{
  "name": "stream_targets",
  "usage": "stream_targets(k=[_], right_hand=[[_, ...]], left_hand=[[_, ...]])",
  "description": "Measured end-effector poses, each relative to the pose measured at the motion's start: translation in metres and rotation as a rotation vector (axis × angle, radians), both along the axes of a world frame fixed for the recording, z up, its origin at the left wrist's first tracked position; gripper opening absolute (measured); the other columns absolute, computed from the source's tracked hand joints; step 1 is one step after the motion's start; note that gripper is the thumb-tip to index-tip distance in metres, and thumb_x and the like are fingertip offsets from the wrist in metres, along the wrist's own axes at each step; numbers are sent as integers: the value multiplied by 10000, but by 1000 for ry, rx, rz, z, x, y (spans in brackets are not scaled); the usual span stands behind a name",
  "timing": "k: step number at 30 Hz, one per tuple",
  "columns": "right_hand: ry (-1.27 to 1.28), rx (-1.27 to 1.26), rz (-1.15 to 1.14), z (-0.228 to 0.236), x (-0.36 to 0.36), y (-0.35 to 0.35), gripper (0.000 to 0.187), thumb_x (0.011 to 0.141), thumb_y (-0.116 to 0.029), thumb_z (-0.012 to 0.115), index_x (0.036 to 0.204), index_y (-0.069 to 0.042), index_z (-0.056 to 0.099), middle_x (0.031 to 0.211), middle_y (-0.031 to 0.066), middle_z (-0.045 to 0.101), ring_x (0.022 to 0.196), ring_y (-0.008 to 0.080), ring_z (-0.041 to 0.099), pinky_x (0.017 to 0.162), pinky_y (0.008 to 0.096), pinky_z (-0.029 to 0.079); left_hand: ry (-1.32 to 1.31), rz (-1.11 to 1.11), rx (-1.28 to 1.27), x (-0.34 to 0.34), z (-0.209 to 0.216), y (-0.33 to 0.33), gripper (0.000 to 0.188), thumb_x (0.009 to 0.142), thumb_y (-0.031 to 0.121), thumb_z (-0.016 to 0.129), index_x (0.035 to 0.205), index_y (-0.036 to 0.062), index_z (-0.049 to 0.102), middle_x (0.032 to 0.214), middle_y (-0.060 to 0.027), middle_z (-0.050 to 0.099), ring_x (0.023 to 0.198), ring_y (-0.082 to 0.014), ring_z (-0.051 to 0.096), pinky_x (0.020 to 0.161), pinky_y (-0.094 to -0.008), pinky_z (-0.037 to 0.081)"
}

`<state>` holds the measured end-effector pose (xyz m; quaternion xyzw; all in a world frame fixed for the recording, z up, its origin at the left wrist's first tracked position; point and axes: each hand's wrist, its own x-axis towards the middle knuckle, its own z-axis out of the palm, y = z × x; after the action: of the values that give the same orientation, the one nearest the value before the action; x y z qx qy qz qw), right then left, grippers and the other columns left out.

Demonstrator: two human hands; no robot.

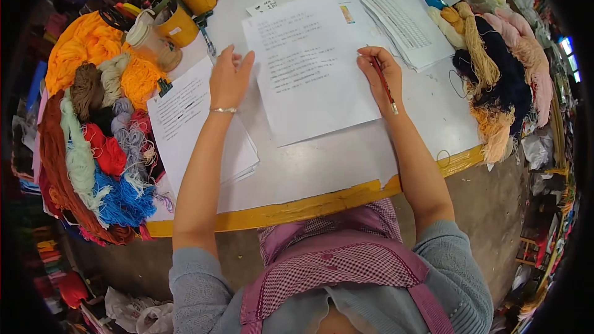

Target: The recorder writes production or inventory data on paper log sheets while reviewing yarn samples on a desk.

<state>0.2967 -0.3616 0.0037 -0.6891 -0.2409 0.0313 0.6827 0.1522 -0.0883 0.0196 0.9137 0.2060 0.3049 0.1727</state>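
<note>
A printed white sheet (309,108) lies in the middle of the table, on top of other paper. My right hand (385,71) is at its right edge, the fingers closed round a dark red pencil (388,93) whose eraser end points toward me. At the left edge of the sheet is my left hand (230,80), thumb and fingers apart, holding nothing. Under my left wrist, which wears a bracelet, lies a stack of printed papers (179,111) with a black binder clip (164,86) at its upper left corner.
Heaps of coloured yarn cover the left side, with orange skeins (83,43) and blue yarn (127,201). Yellow cups (176,28) of tools and a clear jar (148,40) stand behind. More papers (405,25) and dark yarn (501,74) lie right. A yellow table edge (309,205) runs before me.
</note>
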Motion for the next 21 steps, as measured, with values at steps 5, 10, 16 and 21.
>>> stream_targets(k=[5, 10, 16, 21], right_hand=[[123, 89, 45, 2, -8, 1, 153, 908, -32, 653, 1060, -30, 634, 911, -5, 620, 807, 57, 550, 768, 198, 448], [-37, -164, 214, 4, -10, -2, 292, 864, -111, 726, 1125, -48, 612, 1006, 70, 654, 936, 123, 597, 852, 263, 472], [-689, -869, 320, 41, -19, -12, 547, 711, -141, 799, 1197, -20, 579, 1218, 181, 619, 1191, 323, 563, 992, 391, 455], [-856, -1097, 352, 45, -8, 12, 469, 709, -126, 776, 1119, 0, 586, 1115, 178, 659, 1101, 323, 614, 894, 383, 500]], left_hand=[[31, -109, -1212, -25, 17, -30, 324, 934, 176, 632, 1188, -22, 603, 1010, -72, 688, 808, -97, 636, 680, -238, 498], [-144, -134, -1253, -49, 2, -14, 199, 912, 79, 623, 1097, 6, 638, 864, -8, 693, 674, -47, 602, 576, -201, 457], [-146, -52, -1117, -119, 26, 44, 191, 924, 75, 607, 1104, 13, 624, 893, -2, 666, 724, -66, 618, 604, -200, 481], [-144, -32, -1213, -162, 20, 62, 302, 925, 33, 597, 1220, -32, 589, 1036, -57, 694, 829, -92, 666, 701, -215, 536]])
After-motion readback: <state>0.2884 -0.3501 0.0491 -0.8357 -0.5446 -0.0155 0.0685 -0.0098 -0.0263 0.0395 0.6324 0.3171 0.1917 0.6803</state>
